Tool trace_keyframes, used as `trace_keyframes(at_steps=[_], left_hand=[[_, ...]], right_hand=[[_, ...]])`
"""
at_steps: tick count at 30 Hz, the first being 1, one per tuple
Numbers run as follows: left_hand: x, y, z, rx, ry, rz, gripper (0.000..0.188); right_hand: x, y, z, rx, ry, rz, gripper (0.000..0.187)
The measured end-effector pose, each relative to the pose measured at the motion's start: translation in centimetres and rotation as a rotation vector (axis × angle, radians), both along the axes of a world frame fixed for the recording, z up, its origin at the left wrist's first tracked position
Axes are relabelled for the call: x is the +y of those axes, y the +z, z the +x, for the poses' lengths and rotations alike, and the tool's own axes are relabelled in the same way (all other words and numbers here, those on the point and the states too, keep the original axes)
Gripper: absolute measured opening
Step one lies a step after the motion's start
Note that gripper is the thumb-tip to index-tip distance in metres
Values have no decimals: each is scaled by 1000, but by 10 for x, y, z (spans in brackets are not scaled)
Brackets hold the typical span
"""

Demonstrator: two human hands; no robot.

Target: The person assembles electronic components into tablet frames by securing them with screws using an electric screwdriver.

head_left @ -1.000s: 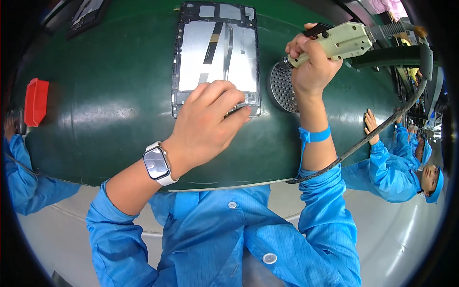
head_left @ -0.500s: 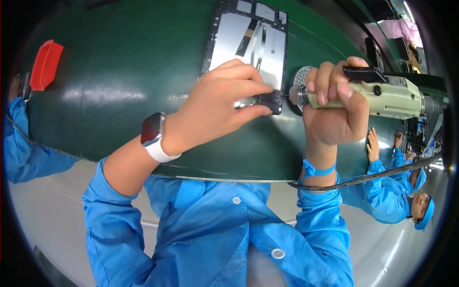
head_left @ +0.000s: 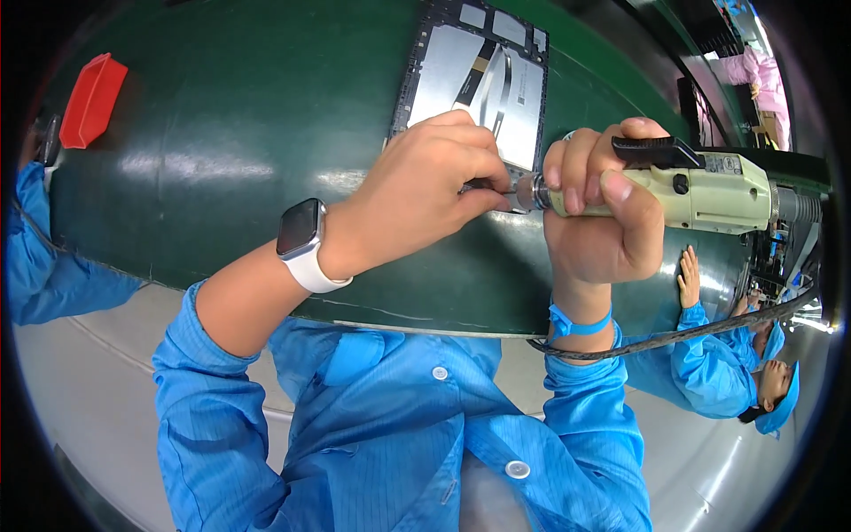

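An opened tablet (head_left: 443,66) lies on the green table, its silver inner plate and dark flat cables exposed. My left hand (head_left: 434,173) covers its near end, with thumb and forefinger drawn together by the near right corner. What they pinch, if anything, is hidden. My right hand (head_left: 612,208) is wrapped round a pale green electric screwdriver (head_left: 722,195), held sideways with its black lever on top. The screwdriver's tip points left and reaches my left fingertips at that corner. Whether the bit sits on a screw cannot be made out.
A red plastic tray (head_left: 93,102) stands at the far left of the green table (head_left: 222,133). A dark cable (head_left: 691,332) crosses by my right wrist. Co-workers in blue sit at both sides; one hand (head_left: 689,277) rests on the table at right.
The screwdriver has moved left and slightly down, closer to my left fingers. My left thumb and forefinger have closed nearer together. The view has shifted a little, and the round dish is now almost hidden.
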State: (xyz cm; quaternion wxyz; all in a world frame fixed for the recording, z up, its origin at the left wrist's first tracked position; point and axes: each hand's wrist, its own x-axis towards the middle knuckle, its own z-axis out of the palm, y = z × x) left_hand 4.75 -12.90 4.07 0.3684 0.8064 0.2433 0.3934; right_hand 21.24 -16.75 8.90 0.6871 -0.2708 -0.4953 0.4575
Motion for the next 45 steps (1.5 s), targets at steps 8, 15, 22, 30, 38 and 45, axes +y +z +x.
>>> trace_keyframes(at_steps=[8,15,22,30,38,45], left_hand=[[-1,-2,-2,3,12,-10,14],[-2,-2,0,12,8,6,16],[-2,1,0,12,-20,5,19],[1,0,-3,47,-35,63,15],[-2,3,-2,70,-35,33,12],[-2,2,-6,85,-63,39,14]], right_hand=[[-2,-2,-3,-35,6,25,45],[-6,0,-4,-35,-13,-8,46],[-9,1,-6,-40,-57,-29,47],[-14,5,-12,-56,-122,-113,44],[-18,2,-5,-107,-76,-108,45],[-19,3,-10,-82,-78,-147,44]])
